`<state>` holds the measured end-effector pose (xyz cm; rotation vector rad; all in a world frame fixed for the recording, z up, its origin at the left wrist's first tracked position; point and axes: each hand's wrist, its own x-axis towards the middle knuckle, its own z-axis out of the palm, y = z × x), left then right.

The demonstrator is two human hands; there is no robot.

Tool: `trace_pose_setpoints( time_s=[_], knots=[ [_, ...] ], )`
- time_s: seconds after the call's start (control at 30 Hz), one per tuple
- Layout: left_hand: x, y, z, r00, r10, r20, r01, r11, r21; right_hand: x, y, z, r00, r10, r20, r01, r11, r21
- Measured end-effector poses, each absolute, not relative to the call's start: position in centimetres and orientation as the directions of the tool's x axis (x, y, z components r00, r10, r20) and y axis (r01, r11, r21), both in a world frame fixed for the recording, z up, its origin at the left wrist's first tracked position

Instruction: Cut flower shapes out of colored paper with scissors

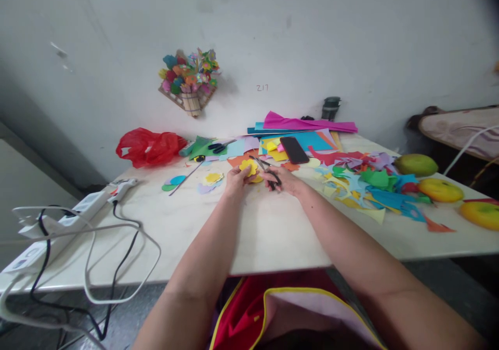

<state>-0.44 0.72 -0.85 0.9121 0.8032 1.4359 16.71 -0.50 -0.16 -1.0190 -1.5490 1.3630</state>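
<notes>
My left hand (235, 180) pinches a yellow paper flower (250, 169) above the pale table (268, 230). My right hand (286, 179) is closed around black-handled scissors (268, 172), whose blades reach the flower's edge. Both hands meet near the table's middle, in front of a stack of coloured paper sheets (302, 132). A black phone (293, 149) lies on those sheets just beyond my hands.
Cut paper scraps (370, 186) cover the right side, beside yellow and green fruit-like objects (440, 189). Another pair of scissors (219, 146), a red plastic bag (150, 146), a glue gun (122, 186) and a power strip with cables (62, 225) lie left. A paper flower bouquet (190, 80) hangs on the wall.
</notes>
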Motion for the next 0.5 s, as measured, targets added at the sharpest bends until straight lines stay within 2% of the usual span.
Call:
trace_pose_setpoints(
  time_s=[0.5],
  knots=[
    [-0.45, 0.46, -0.62, -0.018, 0.997, 0.080, -0.501, -0.078, 0.862, 16.75, -0.87, 0.29, -0.365, 0.930, 0.045, 0.174, 0.115, -0.978]
  ],
)
